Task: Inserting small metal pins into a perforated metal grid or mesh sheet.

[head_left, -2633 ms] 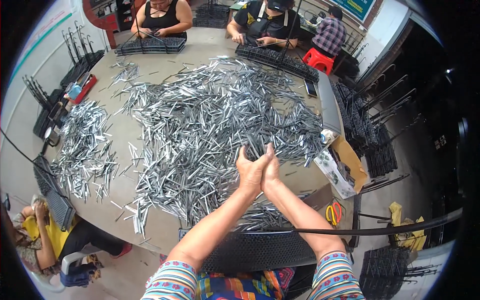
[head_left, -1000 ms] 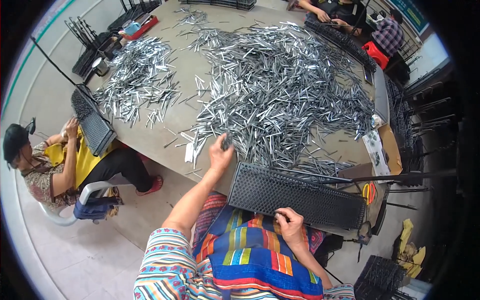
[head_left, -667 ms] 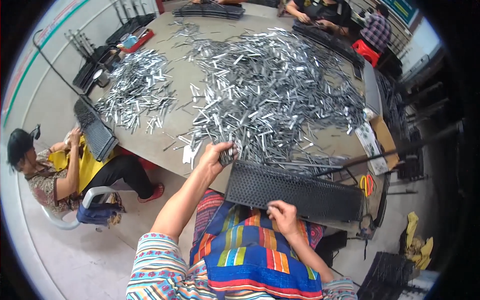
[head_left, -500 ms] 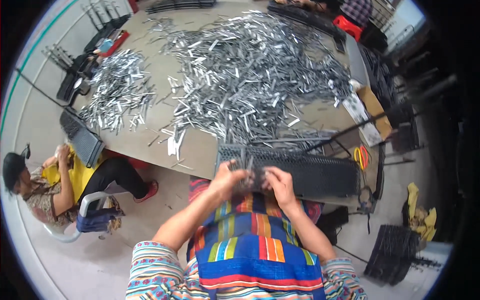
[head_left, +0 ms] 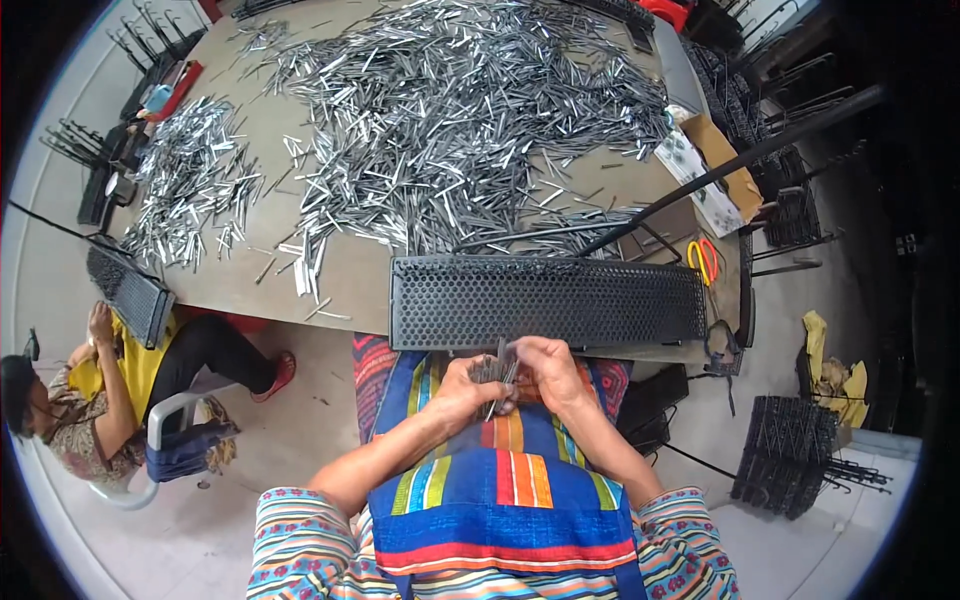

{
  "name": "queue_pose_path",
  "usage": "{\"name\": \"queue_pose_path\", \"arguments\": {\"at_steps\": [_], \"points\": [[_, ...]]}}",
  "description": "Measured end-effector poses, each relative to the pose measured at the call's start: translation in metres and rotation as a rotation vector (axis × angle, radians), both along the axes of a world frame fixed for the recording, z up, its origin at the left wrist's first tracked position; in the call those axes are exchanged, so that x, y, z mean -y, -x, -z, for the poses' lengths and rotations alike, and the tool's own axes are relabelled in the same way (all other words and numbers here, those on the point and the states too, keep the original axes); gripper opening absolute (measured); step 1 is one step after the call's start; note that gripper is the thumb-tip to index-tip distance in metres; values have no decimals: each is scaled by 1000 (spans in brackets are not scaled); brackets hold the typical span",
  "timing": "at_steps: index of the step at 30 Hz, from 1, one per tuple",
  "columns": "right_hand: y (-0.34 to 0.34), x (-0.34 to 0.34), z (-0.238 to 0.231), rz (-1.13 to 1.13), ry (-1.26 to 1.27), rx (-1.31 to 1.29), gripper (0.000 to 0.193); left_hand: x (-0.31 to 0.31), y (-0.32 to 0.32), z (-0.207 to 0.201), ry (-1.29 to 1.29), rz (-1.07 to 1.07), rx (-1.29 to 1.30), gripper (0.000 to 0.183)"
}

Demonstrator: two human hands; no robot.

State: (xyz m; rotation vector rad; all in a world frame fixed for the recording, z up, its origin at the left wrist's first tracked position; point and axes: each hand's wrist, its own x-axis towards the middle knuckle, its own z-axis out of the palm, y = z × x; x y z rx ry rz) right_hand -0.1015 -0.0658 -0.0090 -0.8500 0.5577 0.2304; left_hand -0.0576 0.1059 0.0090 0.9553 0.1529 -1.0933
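Note:
My left hand (head_left: 468, 388) is closed round a fanned bunch of thin grey strips (head_left: 497, 372), held above my lap. The fingertips of my right hand (head_left: 552, 370) are pinched at the upper ends of the same bunch; exactly how many strips they grip is hidden. Just beyond both hands, a long black perforated panel (head_left: 550, 300) rests along the table's near edge, full of small round holes. Behind it spreads a large heap of similar silvery and dark strips (head_left: 430, 130).
A smaller strip pile (head_left: 185, 185) lies on the table's left side. Scissors (head_left: 703, 262) with orange-yellow handles sit right of the panel. A dark rod (head_left: 730, 165) slants past a cardboard box (head_left: 728, 165). Another person (head_left: 85, 420) sits at the left with a similar panel (head_left: 130, 295).
Both hands have come back from over the panel to my lap, keeping the bunch of strips. The view has shifted, and the whole panel front now shows.

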Motion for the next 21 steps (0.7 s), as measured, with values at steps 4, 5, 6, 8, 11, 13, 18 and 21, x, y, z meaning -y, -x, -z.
{"name": "queue_pose_path", "arguments": {"at_steps": [4,5,6,8,11,13,18,21], "points": [[10,-1,-6,-119,236,24,11,4,4,0,-90,-13,-9,22],[11,-2,-3,-83,244,21,10,4,4,0,-110,0,-4,20],[12,-4,-1,-47,252,16,10,4,3,0,-112,3,-11,20],[7,-4,1,25,259,7,8,3,2,-1,-108,-7,7,20],[6,-5,7,39,230,18,8,1,2,-3,-161,-50,38,18],[4,-9,8,62,209,-1,7,2,2,-3,-180,-67,33,18],[6,-12,7,-22,195,-60,3,2,0,2,-193,-111,46,20],[6,-15,5,-73,256,-72,4,1,3,3,-221,-108,70,20]]}}
